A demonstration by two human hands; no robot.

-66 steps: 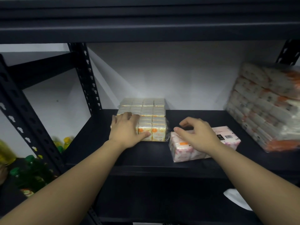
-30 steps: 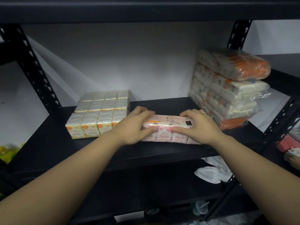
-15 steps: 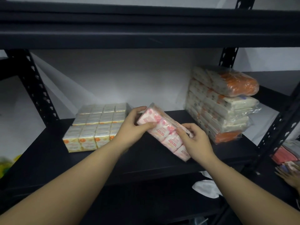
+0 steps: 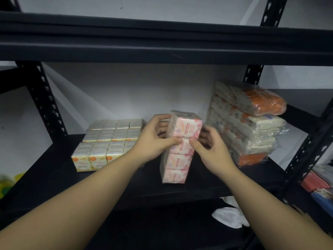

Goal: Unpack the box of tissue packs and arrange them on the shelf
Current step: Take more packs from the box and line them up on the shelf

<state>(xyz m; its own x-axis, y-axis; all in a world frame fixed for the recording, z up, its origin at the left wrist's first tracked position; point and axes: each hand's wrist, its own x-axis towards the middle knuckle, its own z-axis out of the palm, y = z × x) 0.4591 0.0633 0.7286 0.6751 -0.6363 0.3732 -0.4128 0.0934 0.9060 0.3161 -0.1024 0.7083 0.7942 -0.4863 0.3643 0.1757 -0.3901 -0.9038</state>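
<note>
A pink and white tissue pack (image 4: 180, 156) stands on end in the middle of the black shelf (image 4: 54, 174), leaning a little to the right. My left hand (image 4: 153, 139) grips its left side and my right hand (image 4: 210, 150) grips its right side, thumbs meeting on the front. A flat block of yellow and white tissue packs (image 4: 106, 141) lies to the left of it. Several orange and white tissue packs (image 4: 248, 127) are stacked to the right against the wall.
An upper shelf board (image 4: 162, 42) hangs low overhead. Black perforated uprights (image 4: 45, 100) stand at the left and right (image 4: 252, 74). A white crumpled thing (image 4: 230, 215) lies on the level below. Red and blue packs (image 4: 319, 183) sit at far right.
The pink pack went from lying flat on the shelf to tilted in both hands, and now stands on end. My left hand left the yellow packs to grip it.
</note>
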